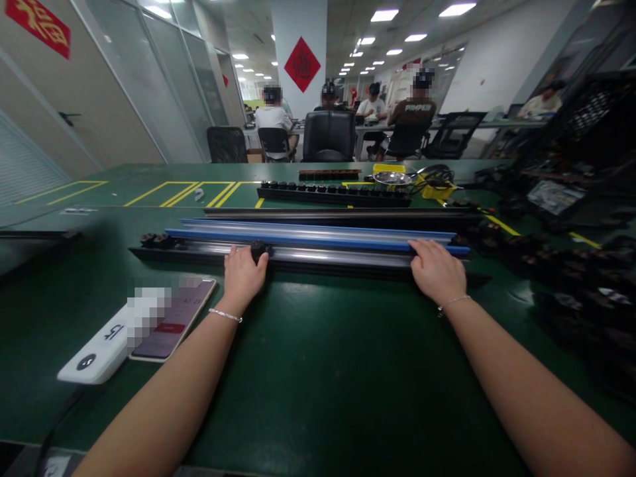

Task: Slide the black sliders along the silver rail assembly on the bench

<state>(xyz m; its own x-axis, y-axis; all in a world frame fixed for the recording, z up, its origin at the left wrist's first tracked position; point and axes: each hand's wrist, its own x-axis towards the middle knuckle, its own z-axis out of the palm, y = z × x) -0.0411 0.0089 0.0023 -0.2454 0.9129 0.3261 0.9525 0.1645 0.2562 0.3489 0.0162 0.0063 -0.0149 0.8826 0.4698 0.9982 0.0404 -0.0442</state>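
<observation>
slippage looks the main risk: small knobbly black block [259, 250] at the left hand [243, 275], left of frame centre, could twist or skid on a slick surface if pushed crooked. second risk: long black channel with shiny silver inner face [342, 257], lying crosswise mid-frame, could swing on the smooth green tabletop [338, 371] if the two hands press unevenly. thin blue-edged silver strips [318, 234] lie just behind, near enough to be knocked; cluster of small black parts [155, 240] at the channel's left end could scatter with a jolt.

grip: block sits by the left thumb and forefinger, seemingly between them; pinched or only touched, cannot tell. right hand [440, 270], right of centre, palm down, fingertips at the near blue edge toward the strips' right end; clasping or merely resting, cannot tell. channel spans between both hands. white rounded device [106, 341] and pale-rimmed phone [183, 321] lower left, apart from it.
</observation>
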